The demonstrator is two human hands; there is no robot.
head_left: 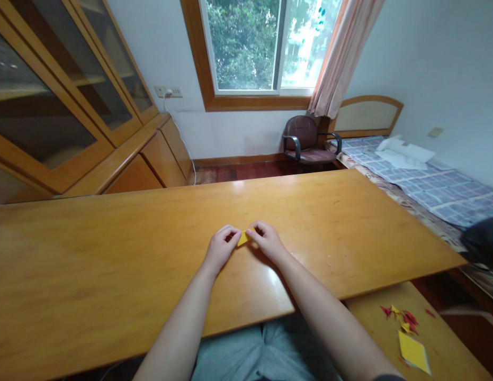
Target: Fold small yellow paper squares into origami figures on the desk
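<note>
A small piece of yellow paper (243, 239) is held between my two hands just above or on the wooden table (131, 264); I cannot tell if it touches the surface. My left hand (221, 244) pinches its left edge between thumb and fingers. On the other side, the thumb and fingers of my right hand (267, 241) close on the paper's right edge. Parts of the paper are hidden behind my fingertips.
To my lower right, a lower wooden surface (373, 312) bears a stack of yellow paper (413, 352) and several small red and yellow folded pieces (408, 319). A chair (305, 138) stands beyond the table, a bed (440, 180) to the right, a cabinet (107, 159) to the left.
</note>
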